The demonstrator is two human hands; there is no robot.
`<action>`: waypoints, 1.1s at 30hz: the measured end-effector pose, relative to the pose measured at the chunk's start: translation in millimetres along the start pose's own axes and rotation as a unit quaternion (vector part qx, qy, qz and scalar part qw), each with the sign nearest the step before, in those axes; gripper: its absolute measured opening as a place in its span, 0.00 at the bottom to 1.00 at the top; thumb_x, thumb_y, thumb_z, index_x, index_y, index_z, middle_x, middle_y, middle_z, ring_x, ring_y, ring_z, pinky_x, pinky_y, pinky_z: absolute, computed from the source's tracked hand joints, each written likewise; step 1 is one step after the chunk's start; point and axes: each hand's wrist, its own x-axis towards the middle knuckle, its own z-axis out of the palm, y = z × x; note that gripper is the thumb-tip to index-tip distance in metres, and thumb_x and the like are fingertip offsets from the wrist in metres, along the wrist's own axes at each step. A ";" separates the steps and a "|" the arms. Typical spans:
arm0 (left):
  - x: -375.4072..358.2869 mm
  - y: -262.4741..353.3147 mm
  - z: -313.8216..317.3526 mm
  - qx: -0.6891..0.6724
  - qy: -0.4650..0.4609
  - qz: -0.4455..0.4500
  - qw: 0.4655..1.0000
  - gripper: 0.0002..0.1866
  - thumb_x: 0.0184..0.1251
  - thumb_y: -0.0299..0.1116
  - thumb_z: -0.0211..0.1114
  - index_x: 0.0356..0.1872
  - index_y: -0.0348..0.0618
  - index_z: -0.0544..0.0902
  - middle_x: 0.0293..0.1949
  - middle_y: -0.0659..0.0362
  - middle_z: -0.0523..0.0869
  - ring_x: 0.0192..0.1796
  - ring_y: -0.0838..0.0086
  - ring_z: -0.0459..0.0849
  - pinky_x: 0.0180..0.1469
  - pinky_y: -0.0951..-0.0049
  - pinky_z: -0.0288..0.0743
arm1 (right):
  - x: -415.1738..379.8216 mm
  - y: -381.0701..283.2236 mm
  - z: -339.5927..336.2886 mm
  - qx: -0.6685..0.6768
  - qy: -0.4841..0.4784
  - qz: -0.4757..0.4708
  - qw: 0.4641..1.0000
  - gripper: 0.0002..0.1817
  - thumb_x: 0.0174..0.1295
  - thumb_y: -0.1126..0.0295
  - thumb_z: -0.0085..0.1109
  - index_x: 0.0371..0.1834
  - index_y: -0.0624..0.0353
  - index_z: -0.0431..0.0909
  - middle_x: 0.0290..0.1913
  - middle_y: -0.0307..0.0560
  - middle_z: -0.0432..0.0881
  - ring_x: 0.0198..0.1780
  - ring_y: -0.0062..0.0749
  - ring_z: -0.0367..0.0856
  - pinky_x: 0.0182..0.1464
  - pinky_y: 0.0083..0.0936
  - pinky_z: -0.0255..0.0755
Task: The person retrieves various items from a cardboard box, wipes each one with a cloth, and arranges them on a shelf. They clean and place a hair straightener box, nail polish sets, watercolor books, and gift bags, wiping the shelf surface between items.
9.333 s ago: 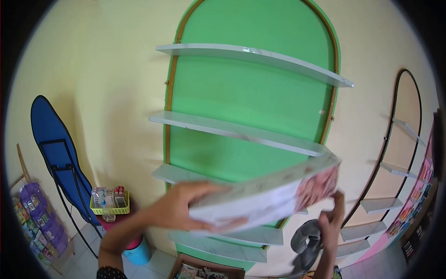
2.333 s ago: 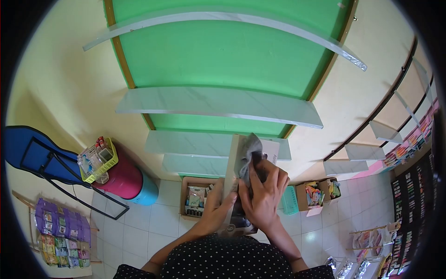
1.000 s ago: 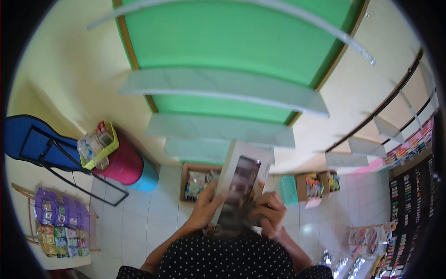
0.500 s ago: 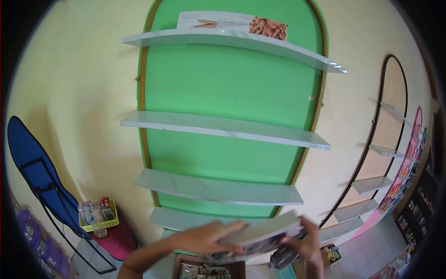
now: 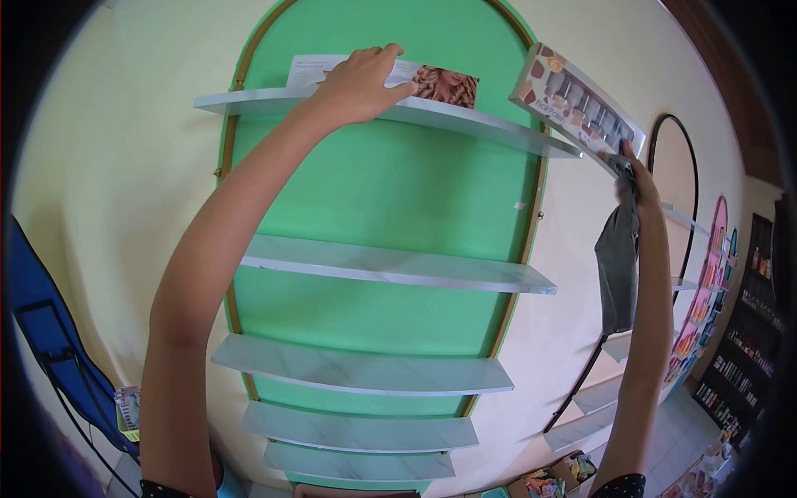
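My left hand (image 5: 359, 85) is raised to the top shelf (image 5: 498, 131), thumb and fingers apart. It overlaps the middle of a long white box (image 5: 448, 86) with a curly-hair picture, which stands along that shelf. My right hand (image 5: 641, 184) is lifted at the right, its fingers closed on the lower end of a nail polish box (image 5: 579, 104). That box is tilted, with a clear front showing a row of bottles. From the same hand hangs a dark grey cloth (image 5: 617, 270).
Below, marble-look shelves (image 5: 390, 267) cross the green arched panel (image 5: 390, 178). A black-framed arch (image 5: 674, 145) with shelves stands to the right, near a dark rack (image 5: 741, 340) of bottles. At the left leans a blue ironing board (image 5: 46, 332). Filled cartons (image 5: 544, 481) sit on the floor.
Both hands have risen from low in front of me. My left hand has left the nail polish box and reached the top shelf; my right has carried the box up and right.
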 end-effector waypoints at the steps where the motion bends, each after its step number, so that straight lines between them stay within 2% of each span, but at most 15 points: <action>1: -4.3 3.0 3.7 -0.001 -0.004 0.000 1.000 0.27 0.56 0.48 0.52 0.53 0.42 0.63 0.49 0.50 0.72 0.54 0.59 0.67 0.55 0.62 0.60 | -3.6 2.1 2.8 -0.001 0.000 0.004 1.000 0.26 0.42 0.40 0.57 0.24 0.54 0.70 0.15 0.34 0.66 0.11 0.15 0.62 0.12 0.12 0.55; 3: -24.3 16.8 13.5 -0.081 0.083 0.071 0.991 0.23 0.57 0.45 0.53 0.48 0.39 0.68 0.46 0.52 0.75 0.49 0.62 0.71 0.52 0.65 0.63 | -17.0 10.9 14.2 -0.044 0.028 -0.041 0.998 0.26 0.44 0.40 0.55 0.26 0.54 0.71 0.17 0.34 0.67 0.14 0.15 0.62 0.14 0.12 0.56; 5: -57.8 43.3 21.0 -0.271 0.008 0.046 0.961 0.19 0.57 0.42 0.55 0.44 0.38 0.71 0.41 0.53 0.77 0.46 0.67 0.74 0.47 0.67 0.66 | -40.0 24.9 30.3 -0.077 0.030 -0.038 0.996 0.26 0.45 0.40 0.53 0.30 0.54 0.72 0.20 0.34 0.69 0.16 0.15 0.63 0.15 0.13 0.56; 7: -86.9 61.1 50.8 -0.385 -0.089 -0.023 0.918 0.20 0.56 0.42 0.57 0.43 0.35 0.70 0.38 0.53 0.77 0.45 0.70 0.74 0.43 0.69 0.68 | -49.3 52.7 35.3 -0.105 -0.049 0.018 0.993 0.24 0.49 0.44 0.53 0.34 0.56 0.72 0.24 0.36 0.72 0.21 0.16 0.67 0.20 0.14 0.60; 9: -106.0 73.1 78.6 -0.498 -0.175 -0.110 0.842 0.22 0.55 0.42 0.59 0.41 0.33 0.69 0.36 0.54 0.76 0.41 0.69 0.75 0.41 0.69 0.69 | -60.6 78.5 53.6 -0.029 -0.104 0.033 0.994 0.20 0.51 0.55 0.58 0.38 0.61 0.71 0.31 0.38 0.75 0.31 0.18 0.71 0.34 0.17 0.66; 10: -113.3 75.1 86.5 -0.500 -0.173 -0.110 0.842 0.22 0.55 0.42 0.59 0.41 0.33 0.69 0.36 0.54 0.76 0.41 0.69 0.75 0.41 0.69 0.69 | -62.1 95.1 62.8 0.002 -0.121 0.040 0.992 0.23 0.50 0.56 0.59 0.42 0.64 0.71 0.34 0.41 0.76 0.34 0.20 0.73 0.38 0.18 0.68; 12: -122.6 75.9 99.6 -0.521 -0.224 -0.298 0.768 0.26 0.51 0.42 0.63 0.41 0.29 0.68 0.33 0.52 0.78 0.35 0.71 0.78 0.36 0.73 0.72 | -68.9 115.4 75.1 0.005 -0.124 0.088 0.988 0.26 0.50 0.56 0.59 0.44 0.68 0.70 0.35 0.44 0.76 0.35 0.23 0.74 0.38 0.19 0.69; 15: -123.9 64.5 118.5 -0.466 -0.246 -0.322 0.786 0.25 0.46 0.37 0.66 0.41 0.31 0.68 0.32 0.53 0.78 0.32 0.71 0.79 0.36 0.72 0.72 | -63.6 130.4 77.9 -0.014 -0.138 0.111 0.984 0.28 0.49 0.55 0.60 0.43 0.71 0.70 0.33 0.46 0.77 0.33 0.24 0.75 0.36 0.19 0.70; 16: -123.9 63.2 119.8 -0.465 -0.247 -0.325 0.785 0.25 0.46 0.37 0.66 0.41 0.31 0.68 0.32 0.53 0.78 0.32 0.71 0.79 0.36 0.72 0.72 | -58.9 129.8 76.6 -0.075 -0.149 0.095 0.981 0.28 0.48 0.55 0.61 0.41 0.72 0.71 0.32 0.47 0.77 0.31 0.24 0.75 0.35 0.19 0.70; 18: -122.6 61.8 125.0 -0.408 -0.239 -0.267 0.840 0.26 0.43 0.36 0.68 0.41 0.32 0.69 0.32 0.52 0.78 0.32 0.71 0.79 0.36 0.72 0.73 | -50.9 131.6 73.1 -0.138 -0.164 0.085 0.973 0.28 0.46 0.55 0.62 0.39 0.73 0.72 0.31 0.47 0.77 0.30 0.25 0.75 0.34 0.19 0.70; 20: -121.8 60.9 129.7 -0.402 -0.237 -0.272 0.842 0.26 0.42 0.36 0.68 0.41 0.32 0.69 0.32 0.51 0.79 0.33 0.70 0.79 0.37 0.72 0.72 | -44.5 134.5 68.4 -0.227 -0.213 0.102 0.945 0.23 0.47 0.55 0.61 0.33 0.69 0.76 0.29 0.43 0.78 0.29 0.21 0.74 0.33 0.18 0.69; 24: -117.4 58.4 130.9 -0.374 -0.258 -0.268 0.850 0.26 0.41 0.38 0.68 0.41 0.34 0.70 0.33 0.52 0.79 0.36 0.69 0.78 0.41 0.71 0.70 | -40.8 130.8 68.7 -0.252 -0.221 0.109 0.936 0.23 0.46 0.56 0.63 0.33 0.69 0.76 0.29 0.43 0.78 0.29 0.22 0.75 0.33 0.18 0.69; 30: -117.6 53.0 140.3 -0.377 -0.255 -0.249 0.855 0.28 0.40 0.38 0.69 0.42 0.34 0.70 0.34 0.52 0.79 0.36 0.69 0.78 0.40 0.71 0.70 | -37.9 140.0 64.8 -0.234 -0.216 0.120 0.940 0.24 0.44 0.56 0.64 0.34 0.70 0.76 0.29 0.46 0.79 0.29 0.24 0.76 0.34 0.20 0.70; 32: -117.7 48.0 135.4 -0.379 -0.259 -0.227 0.859 0.28 0.40 0.37 0.69 0.43 0.34 0.70 0.34 0.52 0.79 0.37 0.69 0.78 0.41 0.71 0.70 | -43.4 132.5 68.4 -0.282 -0.224 0.084 0.929 0.23 0.45 0.58 0.64 0.34 0.69 0.76 0.28 0.45 0.78 0.28 0.23 0.75 0.33 0.19 0.70; 33: -116.0 47.0 128.8 -0.361 -0.267 -0.228 0.864 0.28 0.40 0.37 0.69 0.43 0.33 0.70 0.35 0.51 0.79 0.37 0.68 0.78 0.41 0.72 0.70 | -47.4 130.1 68.9 -0.254 -0.241 0.063 0.935 0.23 0.45 0.59 0.63 0.35 0.70 0.76 0.28 0.45 0.78 0.29 0.23 0.75 0.33 0.18 0.69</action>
